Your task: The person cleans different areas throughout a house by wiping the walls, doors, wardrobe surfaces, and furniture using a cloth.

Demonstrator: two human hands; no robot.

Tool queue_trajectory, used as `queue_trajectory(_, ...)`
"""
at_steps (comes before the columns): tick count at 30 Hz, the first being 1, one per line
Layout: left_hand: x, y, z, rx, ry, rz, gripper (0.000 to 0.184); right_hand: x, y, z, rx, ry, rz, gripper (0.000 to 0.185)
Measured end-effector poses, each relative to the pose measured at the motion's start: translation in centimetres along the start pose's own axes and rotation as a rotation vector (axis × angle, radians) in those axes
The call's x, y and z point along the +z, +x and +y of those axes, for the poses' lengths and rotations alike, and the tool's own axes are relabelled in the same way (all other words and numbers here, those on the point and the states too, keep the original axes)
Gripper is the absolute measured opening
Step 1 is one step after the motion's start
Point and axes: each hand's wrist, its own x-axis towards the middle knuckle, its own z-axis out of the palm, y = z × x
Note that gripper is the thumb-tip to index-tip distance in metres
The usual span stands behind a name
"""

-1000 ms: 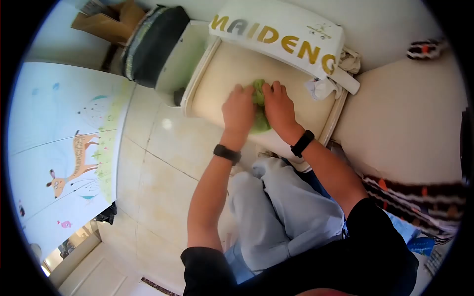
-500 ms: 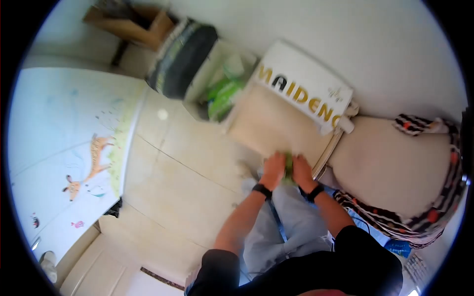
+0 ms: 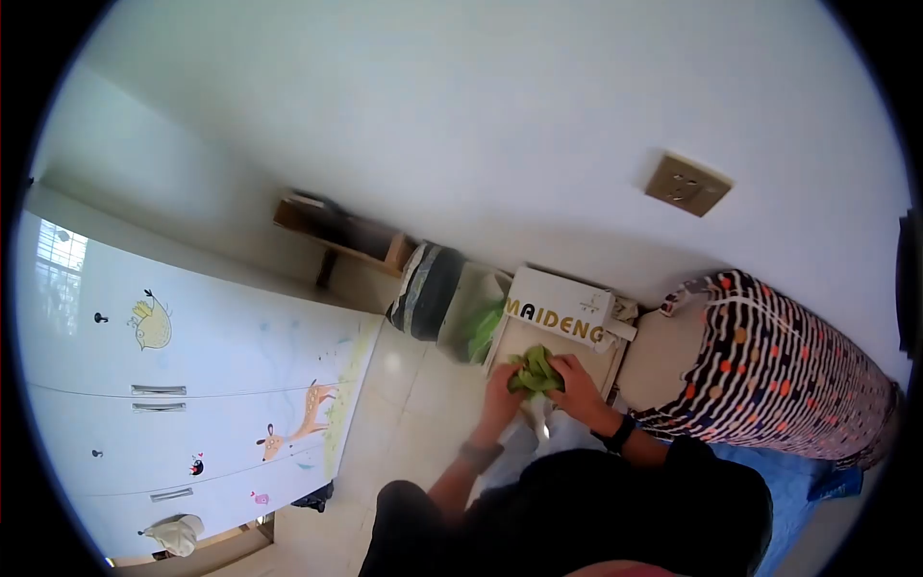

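Bundle of crumpled green material [image 3: 536, 373], held between both hands [image 3: 577, 388], white lettered box [image 3: 562, 296] on pale tabletop [image 3: 600, 365].

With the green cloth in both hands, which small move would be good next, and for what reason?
Probably ease the left hand and right hand slightly apart to loosen the green cloth: it is bunched in folds between them, so its full shape cannot be seen.
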Motion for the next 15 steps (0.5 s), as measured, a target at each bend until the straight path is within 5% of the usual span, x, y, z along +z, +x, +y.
queue_trajectory(6,-5.1,12.6,13.8,0.629,-0.012,0.092,0.054,-9.9,5.9,-13.2,-0.168,-0.179,0.311,0.058)
queue_trajectory(12,-7.4,21.5,26.4,0.940,-0.041,0.084,0.054,-14.0,13.5,-17.3,-0.408,-0.372,0.918,0.054)
queue_trajectory(15,-8.2,24.9,26.8,0.989,0.041,0.127,0.051,-13.7,17.9,-17.0,-0.397,-0.427,1.081,0.054)
